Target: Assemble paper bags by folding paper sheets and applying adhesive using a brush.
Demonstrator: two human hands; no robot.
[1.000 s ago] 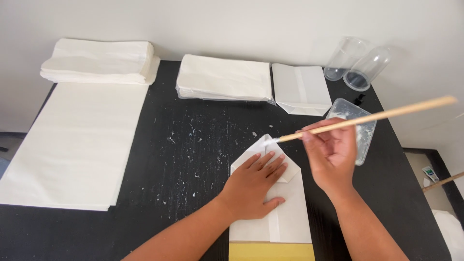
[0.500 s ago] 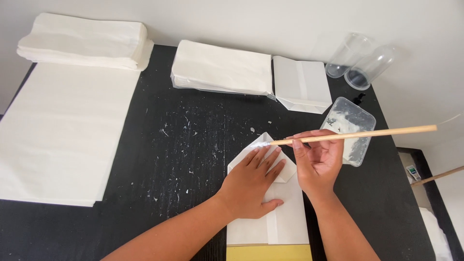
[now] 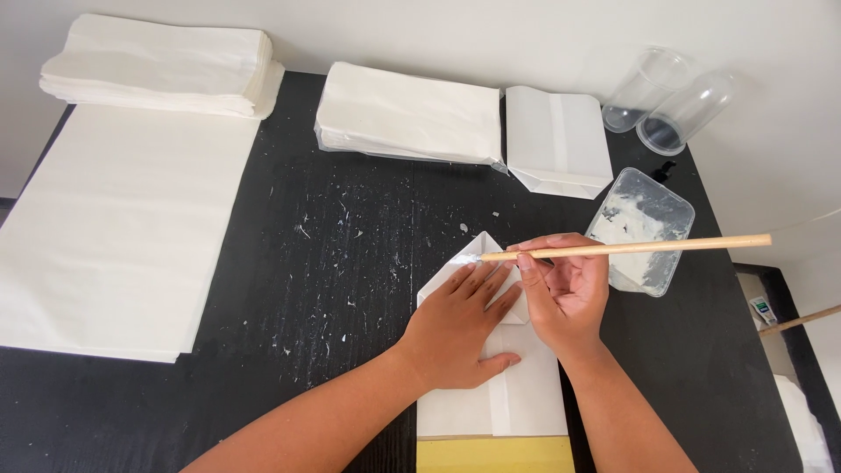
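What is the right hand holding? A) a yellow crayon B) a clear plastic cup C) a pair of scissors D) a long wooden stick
D: the right hand grips a long wooden stick, its tip touching the folded white paper that the left hand presses flat.

A black table [image 3: 350,263], flecked with white specks, was set against a pale wall. At its left a large white sheet [image 3: 114,228] was laid flat, with a stack of folded paper [image 3: 158,66] at its far end. Two more paper stacks [image 3: 407,114] [image 3: 556,140] were placed along the back edge, beside two clear cups [image 3: 670,101] lying on their sides. A plastic tub [image 3: 644,229] smeared with white paste was set at the right. A folded paper bag [image 3: 491,368] lay at the near edge.
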